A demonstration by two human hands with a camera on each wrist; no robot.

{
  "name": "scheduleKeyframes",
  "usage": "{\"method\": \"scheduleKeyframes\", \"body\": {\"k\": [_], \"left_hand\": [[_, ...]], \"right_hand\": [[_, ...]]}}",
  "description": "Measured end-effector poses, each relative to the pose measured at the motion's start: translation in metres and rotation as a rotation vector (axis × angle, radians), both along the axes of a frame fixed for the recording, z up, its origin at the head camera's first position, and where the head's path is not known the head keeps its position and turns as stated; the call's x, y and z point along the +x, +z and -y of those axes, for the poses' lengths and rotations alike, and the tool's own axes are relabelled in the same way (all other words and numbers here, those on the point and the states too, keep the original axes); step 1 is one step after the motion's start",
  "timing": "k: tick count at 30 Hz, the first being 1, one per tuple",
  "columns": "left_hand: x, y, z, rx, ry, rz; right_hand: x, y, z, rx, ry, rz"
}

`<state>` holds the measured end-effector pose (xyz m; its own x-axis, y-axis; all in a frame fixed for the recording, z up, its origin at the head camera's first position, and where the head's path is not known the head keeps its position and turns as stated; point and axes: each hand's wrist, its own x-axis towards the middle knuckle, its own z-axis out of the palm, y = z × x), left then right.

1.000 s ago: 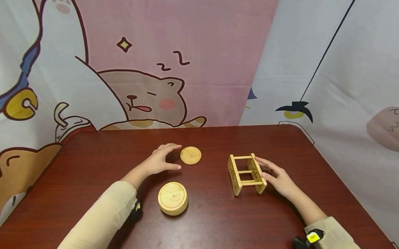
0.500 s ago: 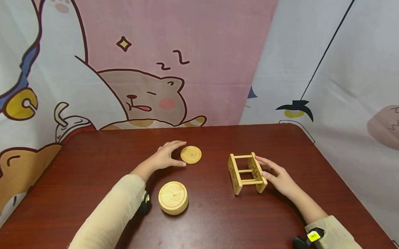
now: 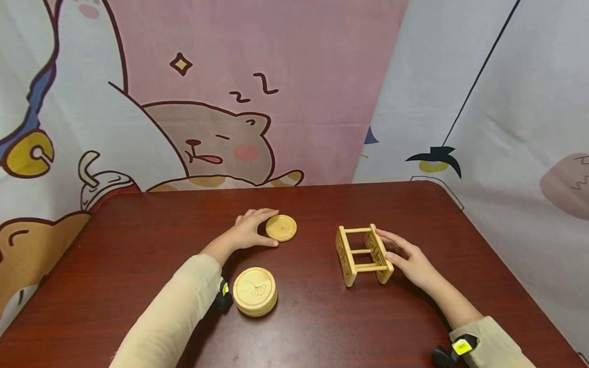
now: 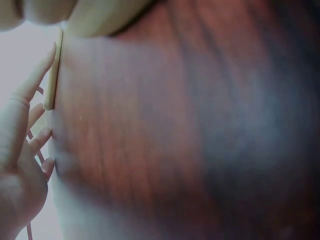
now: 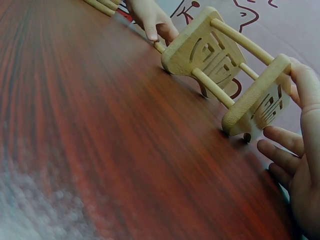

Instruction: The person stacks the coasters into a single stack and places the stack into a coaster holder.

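Observation:
On the table lies a round wooden coaster (image 3: pixel 281 228) with a leaf carved on it. My left hand (image 3: pixel 247 231) reaches round its left side, thumb at the near edge and fingers at the far edge; the left wrist view shows the thumb (image 4: pixel 37 75) along its rim. Nearer to me is a stack of similar coasters (image 3: pixel 255 292). To the right stands a wooden coaster rack (image 3: pixel 364 254) with two carved side panels joined by rods. My right hand (image 3: pixel 409 258) rests against its right panel, fingers (image 5: pixel 287 155) loosely spread in the right wrist view.
The dark red-brown table (image 3: pixel 319 335) fills the lower view. Behind it hangs a cloth (image 3: pixel 320 85) printed with cartoon animals. Wrist cameras sit on the left sleeve (image 3: pixel 162 313) and right sleeve (image 3: pixel 497 342).
My left hand has moved right and slightly away from me, from beside the single coaster to round its left side. The right hand, the rack and the stack stay put.

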<state>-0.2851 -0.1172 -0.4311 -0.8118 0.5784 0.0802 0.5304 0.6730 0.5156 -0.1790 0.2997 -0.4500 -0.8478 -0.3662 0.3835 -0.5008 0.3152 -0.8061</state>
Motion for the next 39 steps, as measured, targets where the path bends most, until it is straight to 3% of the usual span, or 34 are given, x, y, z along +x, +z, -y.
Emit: {"method": "scheduleKeyframes", "body": {"k": [39], "left_hand": [[-0.0016, -0.0023, -0.0077, -0.056, -0.008, -0.041]], "right_hand": [[0.0006, 0.0006, 0.0006, -0.007, 0.005, 0.001]]}}
